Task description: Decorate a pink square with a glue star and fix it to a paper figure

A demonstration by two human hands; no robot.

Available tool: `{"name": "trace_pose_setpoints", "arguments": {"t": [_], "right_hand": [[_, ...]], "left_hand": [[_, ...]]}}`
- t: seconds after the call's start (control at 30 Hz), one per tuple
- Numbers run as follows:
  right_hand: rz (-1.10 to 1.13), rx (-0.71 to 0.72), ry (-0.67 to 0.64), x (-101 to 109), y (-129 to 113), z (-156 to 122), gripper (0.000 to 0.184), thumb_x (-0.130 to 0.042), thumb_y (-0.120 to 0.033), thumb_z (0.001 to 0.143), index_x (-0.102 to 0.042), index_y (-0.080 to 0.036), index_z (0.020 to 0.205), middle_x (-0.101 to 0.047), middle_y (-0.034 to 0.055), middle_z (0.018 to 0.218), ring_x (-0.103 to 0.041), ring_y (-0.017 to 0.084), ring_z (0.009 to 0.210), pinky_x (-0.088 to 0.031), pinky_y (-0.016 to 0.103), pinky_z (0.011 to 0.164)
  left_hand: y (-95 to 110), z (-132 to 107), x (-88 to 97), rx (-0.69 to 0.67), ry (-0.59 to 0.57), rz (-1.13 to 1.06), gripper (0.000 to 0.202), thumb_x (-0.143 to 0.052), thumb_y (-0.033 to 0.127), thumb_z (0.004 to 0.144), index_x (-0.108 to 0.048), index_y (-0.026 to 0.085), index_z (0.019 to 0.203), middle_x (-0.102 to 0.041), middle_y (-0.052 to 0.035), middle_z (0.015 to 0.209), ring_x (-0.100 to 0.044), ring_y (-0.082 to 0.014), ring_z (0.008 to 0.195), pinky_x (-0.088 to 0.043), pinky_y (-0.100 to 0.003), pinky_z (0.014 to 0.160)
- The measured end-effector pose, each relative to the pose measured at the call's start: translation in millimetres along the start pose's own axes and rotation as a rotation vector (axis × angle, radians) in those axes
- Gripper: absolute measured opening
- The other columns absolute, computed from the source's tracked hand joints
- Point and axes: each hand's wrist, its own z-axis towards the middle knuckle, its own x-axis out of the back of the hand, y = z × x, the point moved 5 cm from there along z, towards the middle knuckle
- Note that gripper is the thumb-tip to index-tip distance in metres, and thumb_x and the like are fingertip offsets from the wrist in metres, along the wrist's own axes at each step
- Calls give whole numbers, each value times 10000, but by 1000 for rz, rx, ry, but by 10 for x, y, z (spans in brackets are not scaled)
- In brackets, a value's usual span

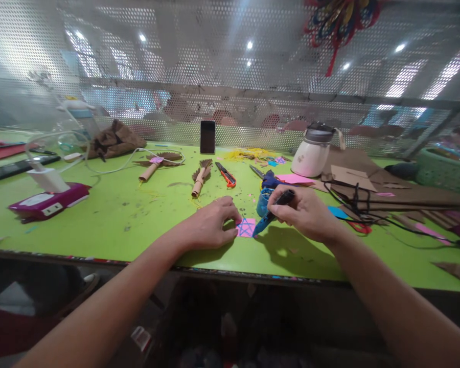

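Note:
A small pink paper square with a star in blue lines lies flat on the green table near its front edge. My left hand rests on the table, thumb and curved fingers holding the paper's left edge. In my right hand is a blue and black pen-like tool, pinched between thumb and fingers. Its blue tip meets the paper's right edge. Just behind the tool stands a blue rounded thing, partly hidden by it. Scissors lie farther back, their handles beside a dark blue object.
Beyond my left hand lie two rolled brown paper figures and an orange cutter. A phone stands upright at the back. To the right are a white jar, black cables and brown paper; a purple power strip sits left.

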Motion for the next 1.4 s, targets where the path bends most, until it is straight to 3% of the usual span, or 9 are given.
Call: {"name": "trace_pose_setpoints", "arguments": {"t": [0.33,0.7,1.0,1.4], "right_hand": [[8,-18,30,-18,39,3,67,-548,-200,775,-577,-150,741,-488,-38,565,-410,76,489,-331,225,485],[15,10,11,-49,12,5,66,-547,-204,778,-572,-149,749,-480,-39,585,-396,70,493,-330,220,489],[-8,0,32,16,0,5,51,-525,-152,744,-566,-157,714,-483,-36,562,-418,82,499,-334,225,486],[-28,-5,48,6,-33,-5,48,-518,-159,727,-560,-158,702,-462,-44,550,-374,75,481,-303,227,468]], "left_hand": [[-8,-4,-6,14,0,-5,192,-536,255,804,-638,188,953,-566,-87,1047,-530,-245,1041,-405,-343,890],[-8,6,1,4,2,-10,196,-547,254,790,-641,183,947,-561,-73,980,-543,-210,923,-422,-320,828],[-4,-2,-1,10,-10,-16,201,-540,251,797,-637,187,961,-570,-87,1079,-533,-237,1046,-405,-334,893],[-4,7,9,15,-4,-6,194,-544,248,791,-644,194,948,-565,-74,1014,-544,-221,958,-416,-329,860]]}}
